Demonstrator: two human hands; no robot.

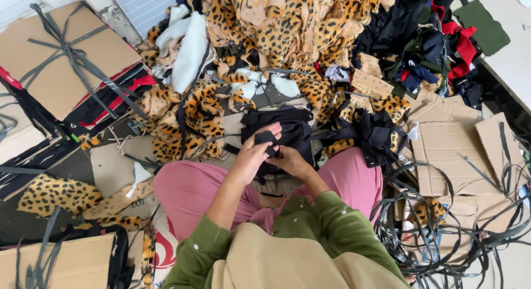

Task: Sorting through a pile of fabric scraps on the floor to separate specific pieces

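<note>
Both hands work a small black scrap held over the lap, just in front of a larger black cloth. Left hand pinches the scrap's top edge, fingers curled over it. Right hand is closed low on the same piece, thumb side up; exact finger placement unclear.

Handling, as a judgement: scrap looks light, limp, thin fabric. No stiffness, will fold and droop when held by one corner. Not fragile, not slippery. Best hold is a pinch at an edge or corner, two hands to spread it flat.

Hard to read: black on black, so where the scrap ends and the cloth behind starts is not clear. Could be one piece folded. Lower part of the scrap is hidden by the fingers. Leopard pile buries whatever is under it. Strap tangle at right covers cardboard. Floor mostly hidden.
</note>
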